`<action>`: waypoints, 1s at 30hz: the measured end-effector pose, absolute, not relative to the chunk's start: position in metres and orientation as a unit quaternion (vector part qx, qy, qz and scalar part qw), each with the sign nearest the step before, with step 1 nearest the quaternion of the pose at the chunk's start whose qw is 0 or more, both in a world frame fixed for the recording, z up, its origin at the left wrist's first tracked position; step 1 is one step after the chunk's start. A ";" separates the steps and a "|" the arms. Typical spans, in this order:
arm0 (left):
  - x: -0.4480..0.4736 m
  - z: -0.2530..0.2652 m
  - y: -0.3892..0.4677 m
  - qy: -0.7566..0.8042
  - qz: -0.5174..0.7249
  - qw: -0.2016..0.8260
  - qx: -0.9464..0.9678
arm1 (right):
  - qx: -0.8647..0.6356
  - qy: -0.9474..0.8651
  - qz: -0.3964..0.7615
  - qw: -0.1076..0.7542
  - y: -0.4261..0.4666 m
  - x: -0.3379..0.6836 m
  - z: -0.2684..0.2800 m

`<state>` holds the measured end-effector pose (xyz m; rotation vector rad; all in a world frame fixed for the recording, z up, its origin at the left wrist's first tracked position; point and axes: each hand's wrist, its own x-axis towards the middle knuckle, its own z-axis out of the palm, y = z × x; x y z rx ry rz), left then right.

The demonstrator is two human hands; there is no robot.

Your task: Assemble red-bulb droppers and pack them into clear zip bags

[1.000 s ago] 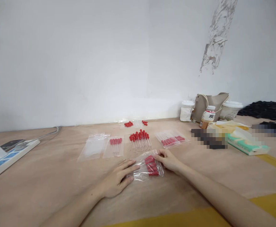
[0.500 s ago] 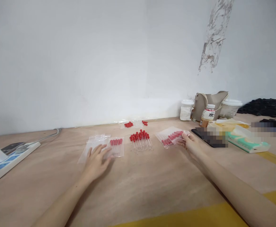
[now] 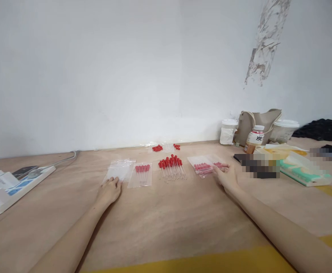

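Note:
My left hand (image 3: 110, 189) rests on the table with its fingers curled over the near edge of a small stack of flat clear zip bags (image 3: 121, 169). Just right of it lies a filled zip bag holding several red-topped droppers (image 3: 142, 170). A loose pile of red-topped droppers (image 3: 172, 167) with thin clear stems lies in the middle. My right hand (image 3: 227, 176) pinches the right end of a filled zip bag on overlapping bags of droppers (image 3: 203, 167); its fingertips partly cover the red tops.
Two clear bags with loose red bulbs (image 3: 157, 148) lie against the wall. At the right stand a lidded cup (image 3: 227, 132), a drink bottle (image 3: 255, 139), a grey bag (image 3: 245, 123) and a tissue pack (image 3: 305, 168). A power strip (image 3: 26, 185) with plugs lies left.
My left hand has drawn back toward me, its spread fingers now curled at the bags' near edge. My right hand has lowered its bag onto the other filled bags. The view has shifted slightly.

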<state>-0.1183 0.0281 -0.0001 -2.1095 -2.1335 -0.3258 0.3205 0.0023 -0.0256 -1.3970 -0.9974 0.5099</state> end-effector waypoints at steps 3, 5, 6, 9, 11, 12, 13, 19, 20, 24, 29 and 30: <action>-0.118 0.004 0.027 -0.704 -0.124 0.061 -0.696 | -0.625 -0.411 0.180 0.639 -0.004 0.317 -0.025; -0.116 0.010 0.023 -0.703 -0.139 0.064 -0.694 | -0.611 -0.435 0.172 0.639 -0.007 0.311 -0.023; -0.113 0.014 0.019 -0.692 -0.154 0.063 -0.703 | -0.602 -0.453 0.163 0.637 -0.008 0.308 -0.022; -0.095 0.030 0.000 -0.576 -0.215 0.022 -0.788 | -0.580 -0.522 0.129 0.612 -0.008 0.298 -0.018; -0.078 0.039 -0.018 -0.470 -0.209 -0.023 -0.857 | -0.576 -0.574 0.109 0.572 -0.006 0.292 -0.013; -0.069 0.041 -0.028 -0.428 -0.191 -0.041 -0.882 | -0.573 -0.602 0.102 0.547 -0.005 0.288 -0.010; -0.060 0.042 -0.038 -0.402 -0.170 -0.059 -0.898 | -0.571 -0.628 0.095 0.520 -0.003 0.284 -0.006; -0.027 0.025 -0.065 -0.322 -0.054 -0.094 -0.940 | -0.618 -0.681 0.101 0.380 0.024 0.248 0.011; -0.026 0.022 -0.065 -0.314 -0.049 -0.093 -0.944 | -0.628 -0.674 0.103 0.375 0.032 0.241 0.012; -0.026 0.019 -0.063 -0.319 -0.067 -0.087 -0.941 | -0.678 -0.623 0.118 0.371 0.063 0.223 0.014; -0.029 0.018 -0.063 -0.317 -0.094 -0.097 -0.939 | -0.722 -0.571 0.165 0.353 0.085 0.217 0.018; -0.029 0.017 -0.063 -0.314 -0.096 -0.099 -0.940 | -0.726 -0.566 0.173 0.351 0.087 0.216 0.019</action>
